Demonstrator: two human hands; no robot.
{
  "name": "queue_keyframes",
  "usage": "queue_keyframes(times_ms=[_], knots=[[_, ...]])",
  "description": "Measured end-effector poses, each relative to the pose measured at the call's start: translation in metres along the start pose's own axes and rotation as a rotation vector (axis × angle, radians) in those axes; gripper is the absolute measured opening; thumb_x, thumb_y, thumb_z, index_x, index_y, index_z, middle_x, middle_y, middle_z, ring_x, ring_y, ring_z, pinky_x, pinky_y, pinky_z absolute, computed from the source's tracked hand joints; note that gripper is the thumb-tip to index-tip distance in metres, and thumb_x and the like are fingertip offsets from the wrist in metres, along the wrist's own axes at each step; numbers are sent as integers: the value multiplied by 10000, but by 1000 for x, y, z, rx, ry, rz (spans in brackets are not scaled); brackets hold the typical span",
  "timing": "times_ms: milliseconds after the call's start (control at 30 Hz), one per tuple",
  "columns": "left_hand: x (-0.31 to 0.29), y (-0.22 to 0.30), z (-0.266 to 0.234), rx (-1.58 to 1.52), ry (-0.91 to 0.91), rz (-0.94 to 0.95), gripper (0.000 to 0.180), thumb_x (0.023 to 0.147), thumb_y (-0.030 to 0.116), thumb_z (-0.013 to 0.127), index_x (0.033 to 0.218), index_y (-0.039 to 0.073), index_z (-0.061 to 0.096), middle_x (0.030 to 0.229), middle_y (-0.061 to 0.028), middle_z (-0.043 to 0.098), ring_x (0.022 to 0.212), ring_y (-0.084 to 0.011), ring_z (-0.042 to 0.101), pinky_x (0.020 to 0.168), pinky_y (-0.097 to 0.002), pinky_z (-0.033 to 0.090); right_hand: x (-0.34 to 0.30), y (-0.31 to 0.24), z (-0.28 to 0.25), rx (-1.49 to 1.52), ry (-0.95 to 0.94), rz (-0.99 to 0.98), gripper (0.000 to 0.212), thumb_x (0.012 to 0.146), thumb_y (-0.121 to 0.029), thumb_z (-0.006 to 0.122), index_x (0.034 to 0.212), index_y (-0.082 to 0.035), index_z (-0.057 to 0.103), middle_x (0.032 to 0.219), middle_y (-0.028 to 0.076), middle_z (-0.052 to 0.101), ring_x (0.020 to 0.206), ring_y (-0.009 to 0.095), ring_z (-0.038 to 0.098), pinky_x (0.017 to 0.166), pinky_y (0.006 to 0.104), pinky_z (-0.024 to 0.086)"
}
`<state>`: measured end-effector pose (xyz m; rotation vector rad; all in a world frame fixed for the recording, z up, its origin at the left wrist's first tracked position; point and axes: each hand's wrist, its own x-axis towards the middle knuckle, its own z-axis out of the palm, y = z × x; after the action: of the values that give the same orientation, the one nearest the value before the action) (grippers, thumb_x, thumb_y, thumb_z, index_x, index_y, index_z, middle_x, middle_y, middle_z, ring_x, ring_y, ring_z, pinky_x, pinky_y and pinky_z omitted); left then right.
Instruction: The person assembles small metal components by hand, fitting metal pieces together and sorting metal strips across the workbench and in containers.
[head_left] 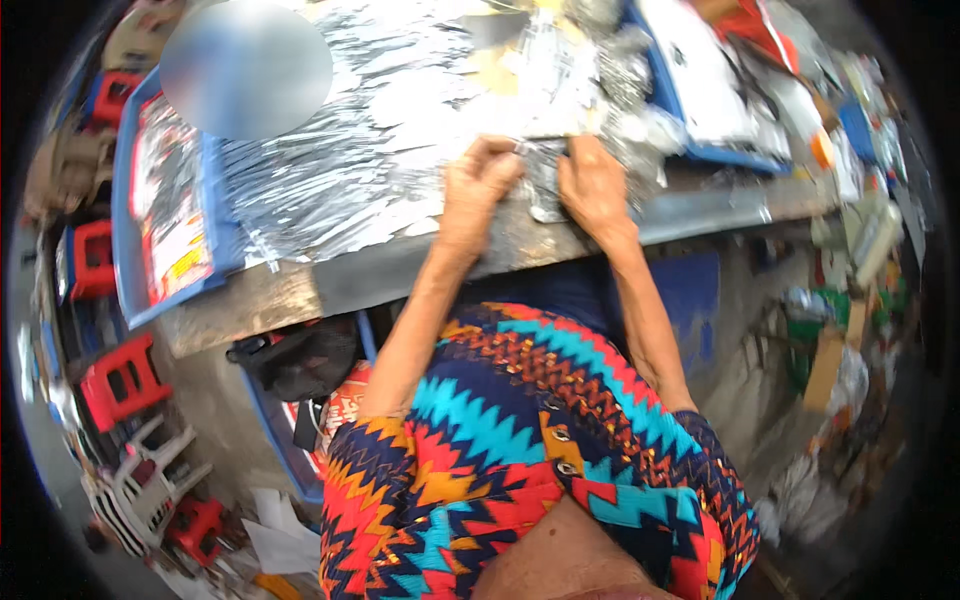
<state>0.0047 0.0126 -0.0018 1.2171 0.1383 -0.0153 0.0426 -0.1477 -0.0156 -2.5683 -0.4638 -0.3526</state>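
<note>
Both of my hands are at the near edge of the worktable, on either side of a small clear, shiny plastic packet. My left hand pinches its left edge between thumb and curled fingers. On the other edge, the bent fingers of my right hand are closed. Motion blur hides what the packet contains. Left of my hands, a broad layer of silvery, shiny strips or packets covers the tabletop. Crumpled clear plastic lies just beyond my right hand.
A blue tray with red and white packets stands at the left. Another blue tray holds white items at the right. Below the table is a blue crate; red stools stand on the left. A round blurred patch hides the far left.
</note>
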Motion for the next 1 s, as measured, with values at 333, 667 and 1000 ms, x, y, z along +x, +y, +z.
queue_keyframes(times_ms=[333,667,1000], knots=[[-3,-7,2,-158,-129,81,163,786,91,608,915,-1,571,777,8,557,694,-44,489,619,-195,409,7,-3,-16,-173,-217,-244,230,648,8,571,837,36,443,784,256,506,684,449,502,601,510,385],[-4,-10,2,-190,-186,90,181,793,82,604,943,-7,554,798,8,544,701,-32,493,619,-180,413,39,2,-34,-106,-503,-418,210,631,-6,586,773,29,435,729,233,484,727,432,489,611,477,380],[1,-1,5,-119,-135,54,164,796,85,594,943,15,576,836,-1,570,742,-59,503,655,-201,418,33,10,-38,-120,-512,-329,287,650,-64,618,842,31,426,770,236,490,755,425,495,629,480,374]])
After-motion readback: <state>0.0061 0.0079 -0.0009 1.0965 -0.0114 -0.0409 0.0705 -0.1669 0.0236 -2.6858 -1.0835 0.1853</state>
